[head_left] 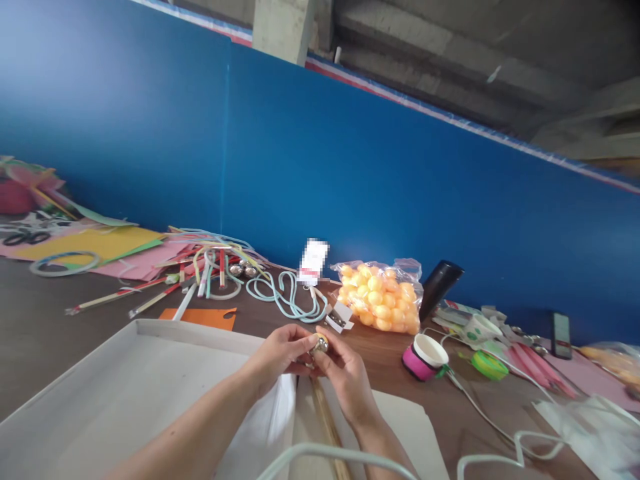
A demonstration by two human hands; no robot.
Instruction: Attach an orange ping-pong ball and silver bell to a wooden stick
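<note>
My left hand (281,357) and my right hand (341,373) meet above the table's near edge, fingers pinched together around a small round metal bell (320,344). A thin wooden stick (327,423) runs down from under the hands toward me. Both hands are closed on the bell; which fingers carry it I cannot make out. A large white shallow box (150,330) lies just left of the hands.
A bag of orange balls (381,297) sits beyond the hands against the blue wall. Pale green cords (287,293), coloured paper, sticks and scissors (23,237) lie left. A pink tape roll (423,357), black cylinder (440,287), phone (561,333) and white cable are right.
</note>
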